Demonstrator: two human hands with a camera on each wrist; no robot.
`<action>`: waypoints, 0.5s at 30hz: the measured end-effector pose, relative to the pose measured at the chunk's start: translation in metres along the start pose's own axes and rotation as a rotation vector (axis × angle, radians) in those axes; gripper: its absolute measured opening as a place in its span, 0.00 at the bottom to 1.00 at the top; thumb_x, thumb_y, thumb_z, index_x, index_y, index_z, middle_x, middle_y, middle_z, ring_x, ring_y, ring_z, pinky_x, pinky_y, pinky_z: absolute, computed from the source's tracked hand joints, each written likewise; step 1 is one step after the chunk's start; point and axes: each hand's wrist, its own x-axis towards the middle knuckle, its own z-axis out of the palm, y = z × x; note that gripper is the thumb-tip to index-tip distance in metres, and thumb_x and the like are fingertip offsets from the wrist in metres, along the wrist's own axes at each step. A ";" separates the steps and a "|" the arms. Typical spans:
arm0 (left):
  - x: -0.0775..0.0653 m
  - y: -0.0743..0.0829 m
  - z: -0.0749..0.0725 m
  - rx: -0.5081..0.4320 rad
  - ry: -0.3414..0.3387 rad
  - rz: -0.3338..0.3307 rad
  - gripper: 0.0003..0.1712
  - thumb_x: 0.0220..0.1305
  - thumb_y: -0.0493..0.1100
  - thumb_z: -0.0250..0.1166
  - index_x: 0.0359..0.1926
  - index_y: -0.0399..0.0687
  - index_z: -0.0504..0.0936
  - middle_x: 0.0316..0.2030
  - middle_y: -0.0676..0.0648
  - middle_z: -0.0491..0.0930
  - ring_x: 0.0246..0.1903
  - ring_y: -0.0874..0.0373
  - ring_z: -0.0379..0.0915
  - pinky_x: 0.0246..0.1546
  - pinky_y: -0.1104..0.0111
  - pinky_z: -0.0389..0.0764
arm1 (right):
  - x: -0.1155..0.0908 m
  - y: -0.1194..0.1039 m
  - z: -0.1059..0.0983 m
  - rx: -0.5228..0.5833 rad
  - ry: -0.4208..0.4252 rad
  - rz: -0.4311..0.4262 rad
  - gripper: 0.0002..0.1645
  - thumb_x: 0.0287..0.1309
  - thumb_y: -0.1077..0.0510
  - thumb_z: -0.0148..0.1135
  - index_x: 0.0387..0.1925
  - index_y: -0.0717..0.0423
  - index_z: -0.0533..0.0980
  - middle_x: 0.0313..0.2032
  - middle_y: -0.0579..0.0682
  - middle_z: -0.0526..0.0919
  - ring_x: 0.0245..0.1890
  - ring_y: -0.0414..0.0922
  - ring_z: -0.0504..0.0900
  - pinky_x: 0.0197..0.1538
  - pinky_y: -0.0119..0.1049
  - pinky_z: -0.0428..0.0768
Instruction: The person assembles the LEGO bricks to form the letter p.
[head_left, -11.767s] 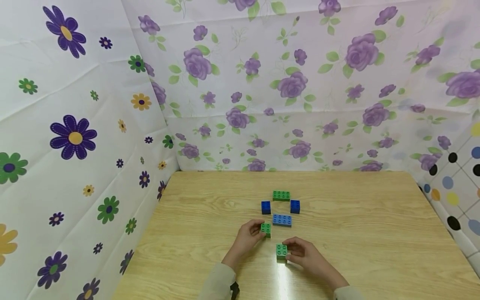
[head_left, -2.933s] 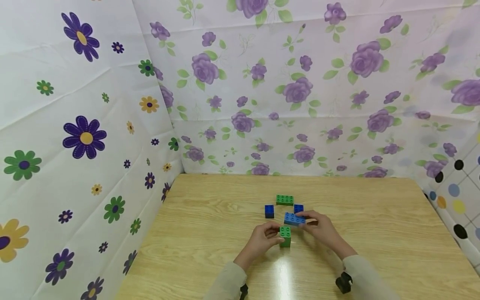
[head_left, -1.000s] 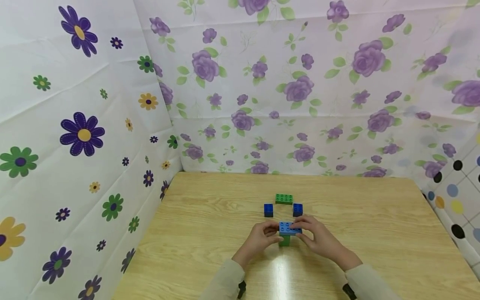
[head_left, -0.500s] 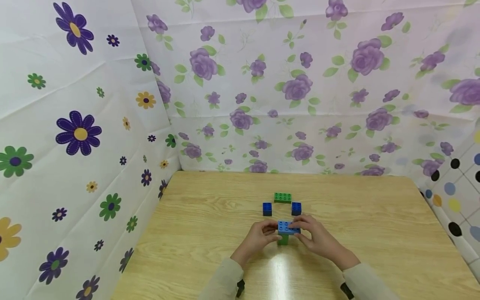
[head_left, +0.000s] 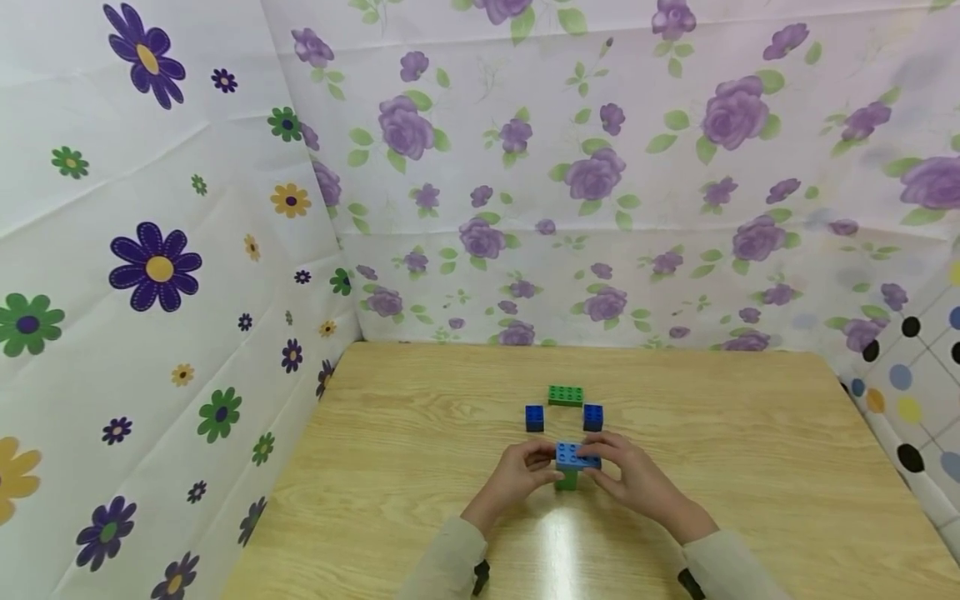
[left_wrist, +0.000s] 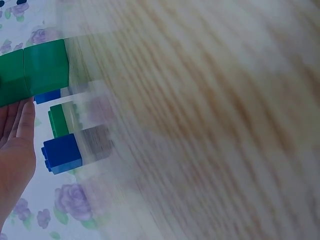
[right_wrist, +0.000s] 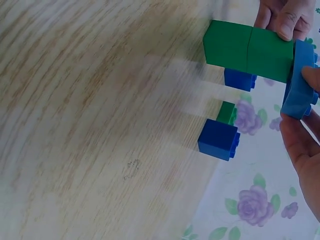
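Two green toy building bricks (right_wrist: 250,47) stand stacked as a small tower, seen in the head view below the light blue brick (head_left: 567,457). My left hand (head_left: 513,477) holds the tower from its left side, thumb in front. My right hand (head_left: 637,479) pinches the long light blue brick, whose left part lies over the tower's top and whose right part overhangs. In the right wrist view, the blue brick (right_wrist: 300,80) looks slightly tilted against the upper green brick. In the left wrist view, the smooth green brick sides (left_wrist: 46,67) fill the upper left.
Behind the hands on the wooden table (head_left: 420,417) sit two dark blue square bricks, a left one (head_left: 534,418) and a right one (head_left: 592,417). A long green brick (head_left: 566,395) lies farther back. Flowered cloth (head_left: 480,167) hangs behind the table.
Earlier each hand held a separate green brick; these then became stacked in the left hand. The right hand took the light blue brick and brought it onto the stack. The last half second shows hardly any movement.
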 end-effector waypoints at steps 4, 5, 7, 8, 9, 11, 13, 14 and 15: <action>0.000 0.001 0.000 -0.005 0.008 -0.003 0.18 0.60 0.38 0.68 0.52 0.46 0.80 0.49 0.51 0.80 0.53 0.58 0.76 0.56 0.70 0.76 | 0.002 0.000 0.000 -0.006 -0.014 -0.009 0.16 0.57 0.62 0.68 0.48 0.52 0.81 0.51 0.53 0.78 0.52 0.52 0.77 0.49 0.48 0.82; 0.000 0.001 0.001 -0.006 0.009 -0.003 0.18 0.60 0.38 0.68 0.52 0.46 0.80 0.49 0.50 0.80 0.53 0.58 0.76 0.56 0.70 0.76 | 0.002 0.000 -0.001 -0.008 -0.017 -0.014 0.16 0.57 0.62 0.68 0.48 0.52 0.81 0.51 0.53 0.78 0.51 0.51 0.77 0.49 0.47 0.82; 0.000 0.000 0.001 -0.007 0.009 -0.003 0.18 0.60 0.37 0.68 0.52 0.45 0.80 0.49 0.50 0.80 0.52 0.58 0.76 0.56 0.70 0.76 | 0.002 0.000 -0.001 -0.014 -0.020 -0.025 0.16 0.57 0.63 0.68 0.48 0.53 0.81 0.50 0.54 0.78 0.50 0.51 0.78 0.48 0.46 0.82; -0.001 0.000 0.001 -0.008 0.008 -0.001 0.18 0.60 0.37 0.68 0.52 0.45 0.80 0.49 0.50 0.80 0.52 0.58 0.76 0.56 0.70 0.76 | 0.002 -0.001 -0.001 -0.017 -0.021 -0.032 0.16 0.56 0.63 0.68 0.48 0.53 0.81 0.50 0.54 0.78 0.49 0.50 0.78 0.47 0.46 0.83; -0.001 0.000 0.001 -0.007 0.007 -0.002 0.18 0.60 0.37 0.68 0.52 0.45 0.80 0.49 0.50 0.80 0.52 0.58 0.76 0.56 0.70 0.76 | 0.003 -0.001 -0.002 -0.021 -0.023 -0.039 0.16 0.56 0.63 0.68 0.48 0.53 0.81 0.49 0.54 0.78 0.49 0.50 0.78 0.47 0.45 0.83; -0.001 0.000 0.001 -0.009 0.004 -0.004 0.18 0.60 0.37 0.68 0.52 0.45 0.80 0.49 0.50 0.80 0.52 0.58 0.76 0.56 0.71 0.76 | 0.003 -0.002 -0.002 -0.034 -0.021 -0.055 0.16 0.56 0.64 0.69 0.48 0.54 0.81 0.49 0.55 0.78 0.48 0.50 0.78 0.46 0.45 0.83; 0.000 0.000 0.001 -0.008 0.007 -0.005 0.18 0.60 0.37 0.69 0.52 0.45 0.80 0.49 0.51 0.80 0.53 0.58 0.76 0.56 0.71 0.76 | 0.004 -0.002 -0.002 -0.051 -0.017 -0.065 0.16 0.55 0.64 0.69 0.47 0.54 0.82 0.48 0.55 0.78 0.47 0.49 0.77 0.45 0.44 0.83; 0.000 0.000 0.001 -0.005 0.011 -0.004 0.18 0.60 0.37 0.69 0.52 0.45 0.80 0.49 0.51 0.80 0.53 0.58 0.76 0.56 0.70 0.76 | 0.005 -0.003 -0.001 -0.061 -0.015 -0.071 0.16 0.55 0.64 0.69 0.47 0.54 0.82 0.48 0.54 0.78 0.47 0.48 0.77 0.45 0.43 0.83; 0.000 0.001 0.000 -0.003 0.015 -0.007 0.18 0.60 0.37 0.69 0.52 0.45 0.80 0.49 0.51 0.80 0.53 0.58 0.76 0.56 0.70 0.76 | 0.006 -0.003 -0.001 -0.069 -0.012 -0.074 0.16 0.54 0.64 0.69 0.46 0.54 0.82 0.48 0.54 0.78 0.47 0.48 0.77 0.45 0.42 0.83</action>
